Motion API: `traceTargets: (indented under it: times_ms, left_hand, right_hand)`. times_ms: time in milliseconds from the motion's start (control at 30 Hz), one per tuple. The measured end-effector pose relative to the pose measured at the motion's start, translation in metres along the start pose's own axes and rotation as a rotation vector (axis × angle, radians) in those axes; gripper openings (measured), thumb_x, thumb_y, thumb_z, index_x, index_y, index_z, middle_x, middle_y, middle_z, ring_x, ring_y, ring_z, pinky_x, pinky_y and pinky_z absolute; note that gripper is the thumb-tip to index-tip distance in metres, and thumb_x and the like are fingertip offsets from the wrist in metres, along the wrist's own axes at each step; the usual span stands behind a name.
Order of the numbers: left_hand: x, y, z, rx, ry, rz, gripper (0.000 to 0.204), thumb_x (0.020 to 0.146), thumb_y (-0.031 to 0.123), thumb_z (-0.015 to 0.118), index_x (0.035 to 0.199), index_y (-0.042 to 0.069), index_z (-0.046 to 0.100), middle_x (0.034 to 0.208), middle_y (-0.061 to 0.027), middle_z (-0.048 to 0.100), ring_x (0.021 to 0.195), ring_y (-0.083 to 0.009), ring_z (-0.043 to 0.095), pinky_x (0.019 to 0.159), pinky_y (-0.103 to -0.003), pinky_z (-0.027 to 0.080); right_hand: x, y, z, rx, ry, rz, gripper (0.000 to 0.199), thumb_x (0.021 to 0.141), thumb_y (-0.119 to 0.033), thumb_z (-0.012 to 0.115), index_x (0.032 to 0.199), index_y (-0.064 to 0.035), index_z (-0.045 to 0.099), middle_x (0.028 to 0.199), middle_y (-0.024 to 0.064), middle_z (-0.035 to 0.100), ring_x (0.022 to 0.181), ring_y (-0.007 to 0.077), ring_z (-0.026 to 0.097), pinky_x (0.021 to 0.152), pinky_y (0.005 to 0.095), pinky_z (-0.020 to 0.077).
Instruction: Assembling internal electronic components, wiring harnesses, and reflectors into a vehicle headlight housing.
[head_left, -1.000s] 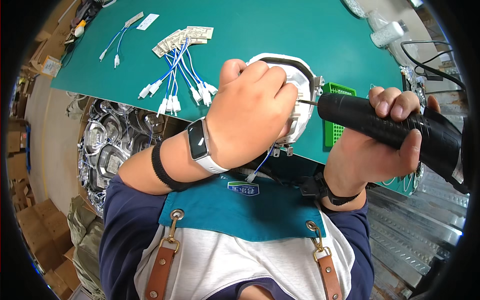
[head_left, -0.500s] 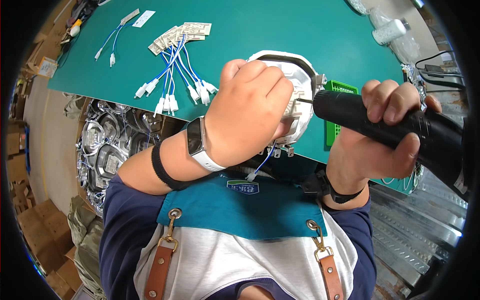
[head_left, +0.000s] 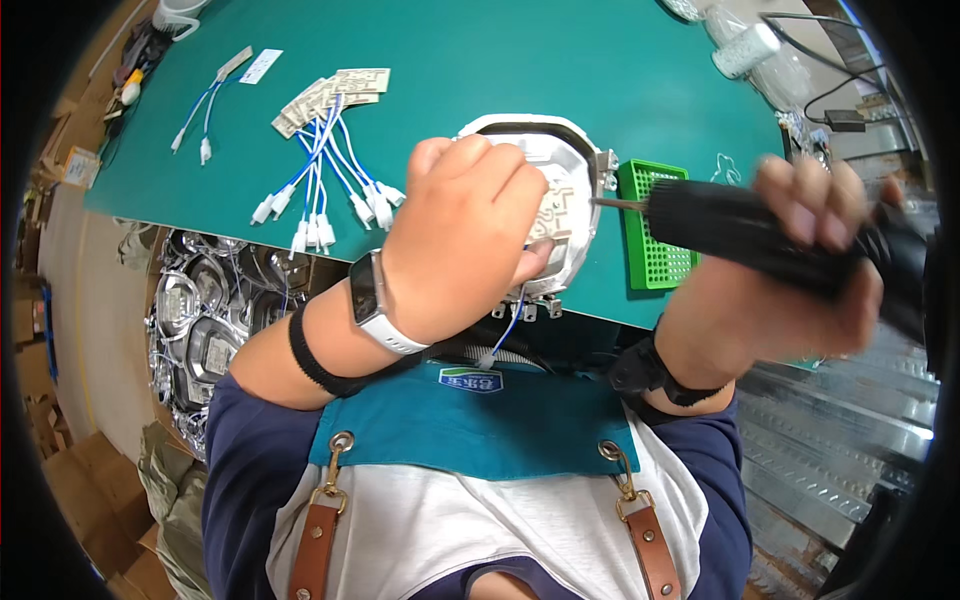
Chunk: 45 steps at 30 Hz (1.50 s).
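While the left hand (head_left: 465,240) presses flat on the round metal lamp housing (head_left: 548,205) at the green mat's (head_left: 560,70) near edge, right hand (head_left: 790,270) clamped on the black electric screwdriver (head_left: 740,222) (blurred), bit could slip off the screw if angled.

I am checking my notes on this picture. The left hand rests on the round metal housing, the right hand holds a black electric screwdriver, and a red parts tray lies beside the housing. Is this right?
Not quite: the parts tray is green, not red, as the head view shows. The rest stands: the left hand rests on the round metal housing, and the right hand holds the black electric screwdriver.
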<state>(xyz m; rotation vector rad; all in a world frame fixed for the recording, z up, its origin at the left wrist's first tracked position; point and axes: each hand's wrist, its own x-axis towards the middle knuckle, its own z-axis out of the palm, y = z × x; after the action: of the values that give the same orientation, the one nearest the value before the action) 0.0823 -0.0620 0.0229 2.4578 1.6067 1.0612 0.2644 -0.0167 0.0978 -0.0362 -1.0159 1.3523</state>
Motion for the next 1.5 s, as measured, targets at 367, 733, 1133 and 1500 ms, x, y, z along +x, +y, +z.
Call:
traceTargets:
  times_ms: [367, 733, 1133, 1500]
  left_hand:
    - [0.0, -0.005, 0.005, 0.042, 0.036, 0.034, 0.04, 0.054, 0.02, 0.076, 0.085, 0.008, 0.054, 0.082, -0.0039, 0.051, 0.082, -0.023, 0.049, 0.077, -0.038, 0.034]
    - [0.002, -0.001, 0.001, 0.051, -0.006, 0.028, 0.039, 0.054, 0.018, 0.076, 0.087, 0.008, 0.056, 0.085, -0.0045, 0.054, 0.083, -0.0237, 0.051, 0.077, -0.037, 0.035]
    - [0.007, -0.001, 0.004, 0.048, -0.005, 0.025, 0.04, 0.053, 0.013, 0.075, 0.09, 0.007, 0.059, 0.087, -0.0055, 0.058, 0.083, -0.0244, 0.052, 0.077, -0.036, 0.036]
    - [0.004, 0.012, -0.015, 0.125, -0.007, -0.059, 0.045, 0.054, 0.015, 0.076, 0.095, 0.008, 0.059, 0.093, -0.0059, 0.059, 0.096, -0.0263, 0.053, 0.087, -0.039, 0.028]
  right_hand:
    - [-0.028, -0.023, -0.095, -0.661, 0.334, -0.273, 0.047, 0.074, -0.01, 0.044, 0.119, 0.0001, 0.037, 0.074, 0.0107, 0.05, 0.066, 0.0212, 0.048, 0.065, 0.0356, 0.0422]
    - [-0.017, -0.019, -0.123, -0.562, 0.098, -0.157, 0.051, 0.073, -0.014, 0.058, 0.118, 0.0005, 0.04, 0.071, 0.0099, 0.048, 0.059, 0.0191, 0.048, 0.057, 0.0318, 0.0413]
    - [-0.007, -0.018, -0.129, -0.532, -0.055, -0.074, 0.044, 0.079, -0.012, 0.058, 0.117, 0.0029, 0.041, 0.071, 0.0104, 0.051, 0.061, 0.018, 0.05, 0.056, 0.0298, 0.0419]
    - [-0.027, -0.026, -0.082, -0.761, 0.463, -0.466, 0.049, 0.076, -0.012, 0.052, 0.119, 0.0014, 0.035, 0.077, 0.0102, 0.053, 0.068, 0.0179, 0.052, 0.068, 0.0315, 0.0457]
